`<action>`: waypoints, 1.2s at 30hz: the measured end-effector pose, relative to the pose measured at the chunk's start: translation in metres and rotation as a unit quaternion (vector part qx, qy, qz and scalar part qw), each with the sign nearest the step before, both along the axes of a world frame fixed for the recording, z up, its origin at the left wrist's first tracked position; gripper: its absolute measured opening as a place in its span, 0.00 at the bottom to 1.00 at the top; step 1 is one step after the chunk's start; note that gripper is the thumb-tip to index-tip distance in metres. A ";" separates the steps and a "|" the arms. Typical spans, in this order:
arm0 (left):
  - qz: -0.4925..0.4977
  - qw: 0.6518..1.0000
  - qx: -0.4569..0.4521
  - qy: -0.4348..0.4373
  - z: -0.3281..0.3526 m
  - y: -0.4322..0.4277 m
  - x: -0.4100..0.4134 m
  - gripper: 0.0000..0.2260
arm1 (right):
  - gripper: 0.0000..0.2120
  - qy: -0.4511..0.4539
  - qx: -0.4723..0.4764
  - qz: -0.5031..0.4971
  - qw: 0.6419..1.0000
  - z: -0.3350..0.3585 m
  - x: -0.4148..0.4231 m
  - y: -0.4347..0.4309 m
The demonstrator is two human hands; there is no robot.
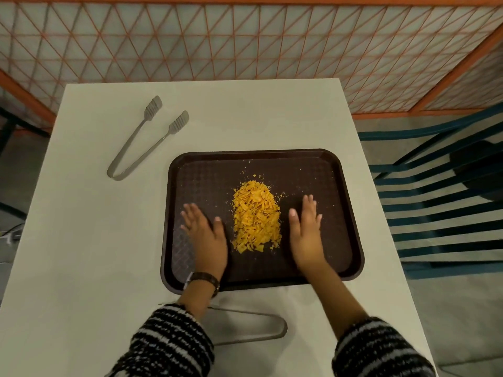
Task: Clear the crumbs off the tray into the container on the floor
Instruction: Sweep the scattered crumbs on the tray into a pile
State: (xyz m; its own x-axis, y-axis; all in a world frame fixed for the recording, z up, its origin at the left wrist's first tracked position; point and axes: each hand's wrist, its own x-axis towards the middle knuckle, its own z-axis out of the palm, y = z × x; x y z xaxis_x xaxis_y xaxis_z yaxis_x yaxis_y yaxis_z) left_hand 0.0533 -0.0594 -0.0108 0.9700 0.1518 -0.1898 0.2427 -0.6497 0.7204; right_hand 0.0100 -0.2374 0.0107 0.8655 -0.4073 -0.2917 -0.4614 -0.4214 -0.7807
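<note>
A dark brown tray [272, 161] lies on the white table [81, 240]. A heap of orange crumbs [255, 216] sits in the tray's middle, with small specks scattered beyond it. My left hand [205, 235] rests flat on the tray just left of the heap, fingers spread, holding nothing. My right hand [306, 232] lies flat just right of the heap, also holding nothing. Both hands flank the heap without covering it. No container on the floor is in view.
Metal tongs [141, 142] lie on the table at the far left. A second pair of tongs [253, 326] lies near the front edge, partly under my left sleeve. A blue slatted chair [435, 202] stands to the right. An orange mesh fence [245, 42] runs behind the table.
</note>
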 end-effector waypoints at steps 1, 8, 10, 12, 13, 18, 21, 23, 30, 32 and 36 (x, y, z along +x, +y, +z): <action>0.009 1.000 0.024 0.008 -0.002 0.009 0.009 0.28 | 0.32 0.008 -0.036 0.009 0.999 -0.004 0.012 -0.011; -0.090 0.989 0.114 0.031 -0.006 -0.004 0.019 0.29 | 0.32 0.026 -0.036 0.140 0.989 -0.015 0.043 0.013; -0.172 0.982 0.070 0.025 -0.001 -0.015 0.012 0.28 | 0.32 0.018 0.043 0.141 0.989 -0.009 0.039 0.021; -0.249 0.968 0.003 0.022 0.003 -0.021 0.008 0.27 | 0.30 -0.015 0.052 0.110 0.992 -0.004 0.045 0.014; -0.263 0.964 -0.027 0.019 0.006 -0.020 0.009 0.27 | 0.29 -0.023 0.039 0.089 0.995 -0.002 0.052 0.006; -0.175 0.983 -0.052 0.007 0.012 -0.003 0.041 0.27 | 0.29 0.038 -0.038 0.136 0.989 -0.007 0.097 -0.025; -0.148 0.989 -0.022 0.010 0.008 0.005 0.068 0.27 | 0.31 0.031 -0.025 0.229 0.973 -0.015 0.100 -0.011; -0.150 0.988 0.001 0.023 0.004 0.002 0.080 0.28 | 0.28 0.027 0.009 0.265 0.964 -0.015 0.093 -0.002; -0.283 0.958 0.044 -0.011 -0.004 -0.035 0.088 0.25 | 0.21 -0.059 0.021 0.179 0.982 -0.011 0.114 -0.027; -0.331 0.944 0.002 -0.017 0.000 -0.035 0.081 0.22 | 0.23 -0.039 0.004 0.219 0.975 -0.014 0.127 -0.025; -0.341 0.937 -0.072 -0.014 0.007 -0.015 0.070 0.22 | 0.23 -0.034 -0.032 0.330 0.943 -0.019 0.138 -0.009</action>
State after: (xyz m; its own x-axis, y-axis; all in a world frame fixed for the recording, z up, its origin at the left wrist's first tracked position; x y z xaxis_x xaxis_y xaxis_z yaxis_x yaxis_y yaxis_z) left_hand 0.1230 -0.0749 -0.0036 0.8376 -0.5299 -0.1329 -0.2139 -0.5418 0.8128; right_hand 0.1481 -0.2461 -0.0080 0.9527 0.2108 -0.2187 -0.0319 -0.6467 -0.7621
